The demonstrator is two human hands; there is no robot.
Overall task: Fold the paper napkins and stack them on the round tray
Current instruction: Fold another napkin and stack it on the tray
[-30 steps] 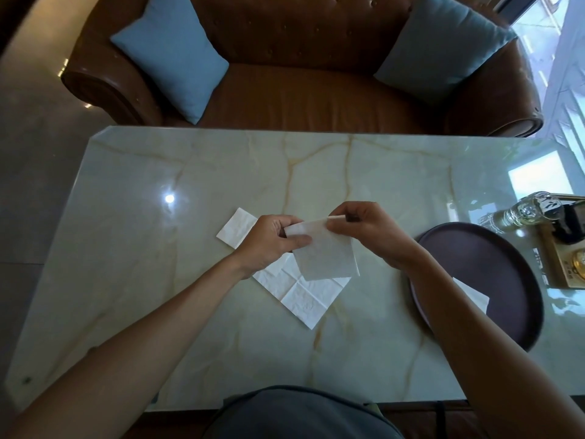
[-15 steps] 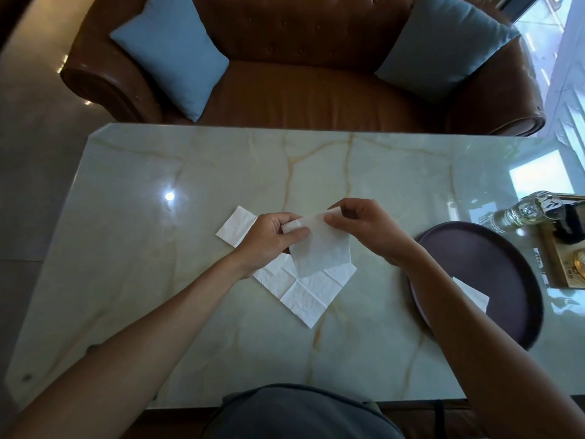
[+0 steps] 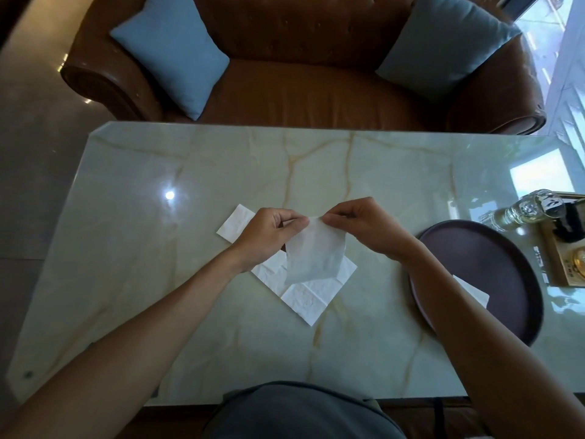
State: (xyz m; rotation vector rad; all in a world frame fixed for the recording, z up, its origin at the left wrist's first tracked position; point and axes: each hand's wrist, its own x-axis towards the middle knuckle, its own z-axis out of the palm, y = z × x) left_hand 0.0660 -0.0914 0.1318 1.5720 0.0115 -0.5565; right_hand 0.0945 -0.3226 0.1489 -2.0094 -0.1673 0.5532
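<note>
A white paper napkin (image 3: 313, 255) hangs in the air above the table's middle, pinched at its top edge by both hands. My left hand (image 3: 269, 236) grips the top left corner and my right hand (image 3: 367, 226) grips the top right, fingertips almost touching. Beneath it, unfolded white napkins (image 3: 307, 296) lie flat on the marble, with one corner (image 3: 235, 221) showing left of my left hand. The dark round tray (image 3: 487, 267) sits at the right, and a folded napkin (image 3: 473, 291) lies on it, partly hidden by my right forearm.
A glass bottle (image 3: 525, 210) lies beyond the tray, beside a wooden box (image 3: 566, 261) with dark items at the table's right edge. A brown leather sofa (image 3: 300, 74) with two blue cushions stands behind the marble table (image 3: 158, 248).
My two hands have drawn closer together at the napkin's top edge. The held napkin now hangs lower and narrower between them.
</note>
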